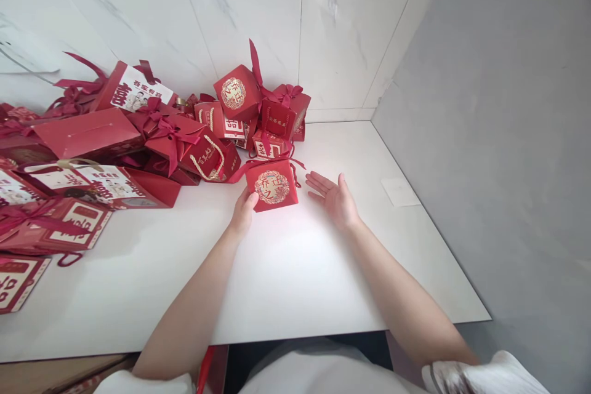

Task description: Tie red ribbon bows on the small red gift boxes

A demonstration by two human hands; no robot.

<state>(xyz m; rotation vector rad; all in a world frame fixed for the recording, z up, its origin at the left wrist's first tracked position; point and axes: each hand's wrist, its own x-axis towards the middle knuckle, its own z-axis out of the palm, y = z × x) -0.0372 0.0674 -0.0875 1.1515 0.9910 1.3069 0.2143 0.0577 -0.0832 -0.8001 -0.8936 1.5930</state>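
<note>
A red gift box [273, 186] with a round gold emblem and a dark red ribbon on top is near the middle of the white table. My left hand [244, 212] grips its left side, thumb on the front face and the other fingers mostly hidden. To the right of the box, my right hand [336, 202] is open, palm turned towards it, fingers stretched out and apart from the box. Right behind it lie more red boxes, among them a small one [269, 145] with white print and a box [236, 93] with the same emblem.
A heap of red gift boxes with ribbons [87, 132] covers the table's left side. One box has a rope handle [207, 160]. Marble-like tiles [258, 6] stand behind, a grey wall [498, 135] on the right. A pale square [400, 192] lies on the white table [295, 283].
</note>
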